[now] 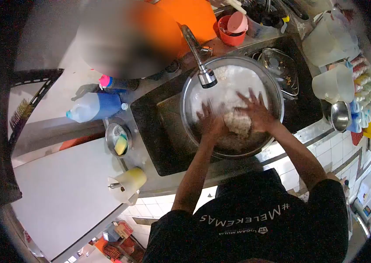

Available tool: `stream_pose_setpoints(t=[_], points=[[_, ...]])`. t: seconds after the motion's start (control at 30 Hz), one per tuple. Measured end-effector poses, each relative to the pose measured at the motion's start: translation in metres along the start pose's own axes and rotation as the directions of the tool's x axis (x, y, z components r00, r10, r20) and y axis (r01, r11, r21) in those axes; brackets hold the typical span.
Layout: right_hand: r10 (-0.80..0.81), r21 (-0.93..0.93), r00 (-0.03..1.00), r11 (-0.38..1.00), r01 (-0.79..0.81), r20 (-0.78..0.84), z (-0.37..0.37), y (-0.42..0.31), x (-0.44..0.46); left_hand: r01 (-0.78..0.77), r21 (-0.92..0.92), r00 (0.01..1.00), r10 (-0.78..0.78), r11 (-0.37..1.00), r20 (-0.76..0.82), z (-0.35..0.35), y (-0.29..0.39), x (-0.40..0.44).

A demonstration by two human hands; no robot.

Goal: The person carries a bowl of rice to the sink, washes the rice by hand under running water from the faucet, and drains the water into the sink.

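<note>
A large round metal bowl (186,115) rests over the sink. It holds a white layer, apparently wet grains like rice (227,81), with a beige grainy heap (238,123) nearer me. Both of my hands are inside the bowl, on either side of this heap. My left hand (213,122) lies on the white layer, fingers apart and a little blurred. To the right of the heap, my right hand (255,113) presses down with its fingers spread wide. A flexible tap (206,76) hangs above the bowl's far side; I cannot make out any water running from it.
Around the bowl is a dark sink (163,149). Left of it stand a blue liquid bottle (98,106), a small metal bowl with a sponge (121,143) and a yellowish jug (130,182). A wire strainer (287,72), red cup (231,37) and plastic containers (334,83) stand beyond and right.
</note>
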State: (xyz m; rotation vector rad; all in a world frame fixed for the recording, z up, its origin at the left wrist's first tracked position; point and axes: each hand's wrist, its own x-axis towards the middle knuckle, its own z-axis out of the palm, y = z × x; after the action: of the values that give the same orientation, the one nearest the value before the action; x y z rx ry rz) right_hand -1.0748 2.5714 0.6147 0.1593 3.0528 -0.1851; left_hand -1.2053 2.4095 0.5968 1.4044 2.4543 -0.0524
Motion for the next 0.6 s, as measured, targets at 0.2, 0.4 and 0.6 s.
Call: stream_pose_setpoints(t=[0.2,0.4,0.6], points=[[0.651,0.424,0.683,0.544,-0.724,0.331,0.046,0.014,0.068,0.274,-0.356,0.961,-0.265,0.894,0.076,0.040,-0.024,0.062],[0.056,0.681,0.985,0.716,-0.152,0.161,-0.003,0.005,0.026,-0.038,-0.465,0.996,0.072,0.884,0.055,-0.011,-0.037,0.026],[0.253,0.301,0.967,0.923,-0.239,-0.009,0.021,0.036,0.005,0.232,-0.337,0.946,-0.293,0.913,-0.142,0.016,-0.019,0.015]])
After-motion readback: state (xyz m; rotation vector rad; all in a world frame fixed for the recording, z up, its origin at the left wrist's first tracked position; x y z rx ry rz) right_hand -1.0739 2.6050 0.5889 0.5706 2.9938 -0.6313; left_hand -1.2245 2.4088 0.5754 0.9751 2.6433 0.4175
